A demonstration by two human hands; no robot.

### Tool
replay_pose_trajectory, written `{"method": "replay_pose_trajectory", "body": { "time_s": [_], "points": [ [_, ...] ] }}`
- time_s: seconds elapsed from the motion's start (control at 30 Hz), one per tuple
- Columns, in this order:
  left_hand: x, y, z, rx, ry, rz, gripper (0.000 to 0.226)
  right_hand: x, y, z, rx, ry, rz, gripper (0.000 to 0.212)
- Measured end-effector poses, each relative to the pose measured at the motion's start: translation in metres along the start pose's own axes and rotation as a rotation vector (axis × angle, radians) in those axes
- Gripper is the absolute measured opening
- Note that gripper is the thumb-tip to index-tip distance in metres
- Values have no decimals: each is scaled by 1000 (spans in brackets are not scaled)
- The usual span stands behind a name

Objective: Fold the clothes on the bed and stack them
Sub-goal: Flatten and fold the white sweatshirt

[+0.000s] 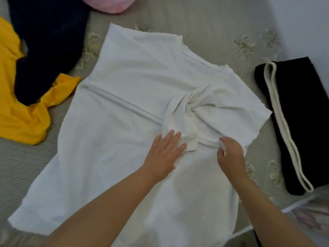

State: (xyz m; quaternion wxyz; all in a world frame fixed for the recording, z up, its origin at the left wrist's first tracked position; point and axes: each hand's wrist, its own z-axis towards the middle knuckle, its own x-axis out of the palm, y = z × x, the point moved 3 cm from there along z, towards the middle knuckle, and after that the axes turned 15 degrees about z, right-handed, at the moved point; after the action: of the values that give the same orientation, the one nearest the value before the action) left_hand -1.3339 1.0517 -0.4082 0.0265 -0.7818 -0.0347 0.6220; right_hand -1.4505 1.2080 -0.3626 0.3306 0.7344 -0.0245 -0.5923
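Head view, single camera: worn on the person's head, directed forward and steeply down onto the bed (204,29). Close range; both forearms are seen entering from the lower edge. The frame is filled mostly by the white garment (124,104). Wide-angle bending is noted at the borders. No second view is supplied.

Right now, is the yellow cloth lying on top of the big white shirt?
No, the crumpled yellow cloth lies beside the spread white shirt, on the bed.
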Motion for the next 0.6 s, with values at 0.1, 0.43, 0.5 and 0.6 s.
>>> {"method": "replay_pose_trajectory", "body": {
  "time_s": [0.1,0.43,0.5,0.6],
  "points": [
    [-6,-8,19,1,-135,37,59,-10,-5,22,-110,57,-149,34],
    [-60,109,59,-907,-432,-1251,24,2,-6,67,-138,252,-325,46],
    [-71,151,64,-1151,-473,-1564,16,-3,-5,65,-199,237,-331,36],
    [-74,178,69,-1183,-520,-2029,23,-10,-2,57,-228,244,-243,12]
  ]
}}
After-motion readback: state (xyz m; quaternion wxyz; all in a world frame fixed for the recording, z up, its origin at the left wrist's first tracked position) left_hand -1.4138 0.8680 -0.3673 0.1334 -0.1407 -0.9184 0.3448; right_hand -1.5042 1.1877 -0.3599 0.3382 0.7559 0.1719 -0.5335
